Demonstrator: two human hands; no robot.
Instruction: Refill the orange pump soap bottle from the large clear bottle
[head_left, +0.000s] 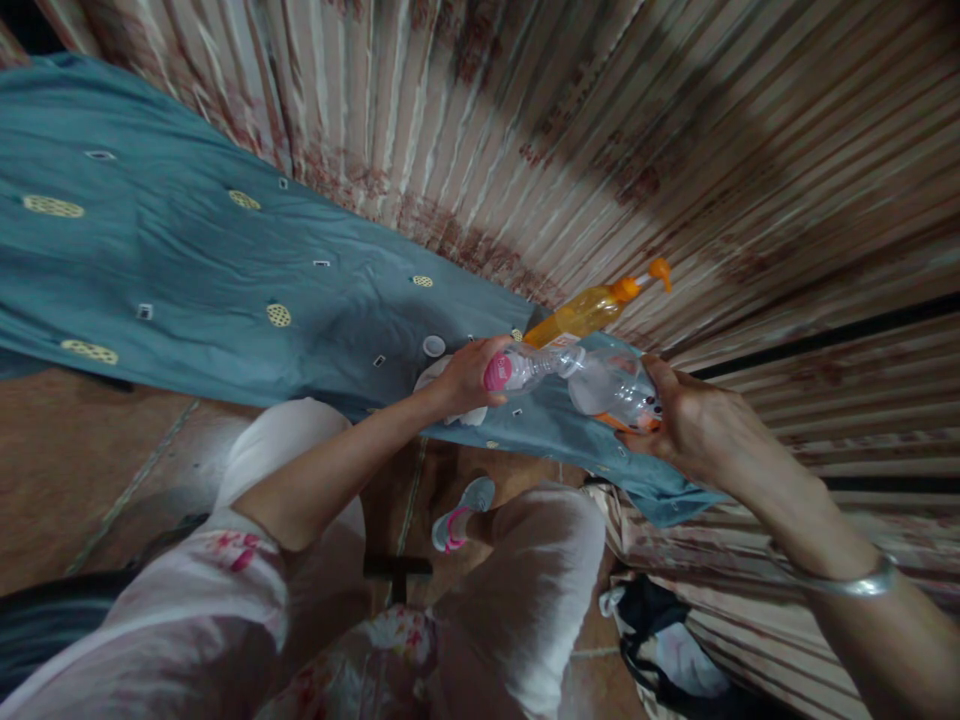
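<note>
My left hand [474, 378] is wrapped round a clear plastic bottle [531, 368] with a pink label, tipped on its side with its neck to the right. My right hand [690, 415] grips a wider clear plastic bottle [604, 382], tilted with its mouth to the left. The two mouths meet or overlap; whether they touch I cannot tell. Just behind them is a pump bottle [581, 315] of yellow-orange liquid with an orange pump head. A small white cap [433, 346] lies left of my left hand. Something white, perhaps cloth [471, 416], shows below that hand.
A teal cloth with pineapple prints [187, 260] covers the long surface before me. Pleated curtains [450, 120] hang along its far side and to the right. On the tiled floor [150, 450] a dark bag or bundle [667, 640] lies at the lower right.
</note>
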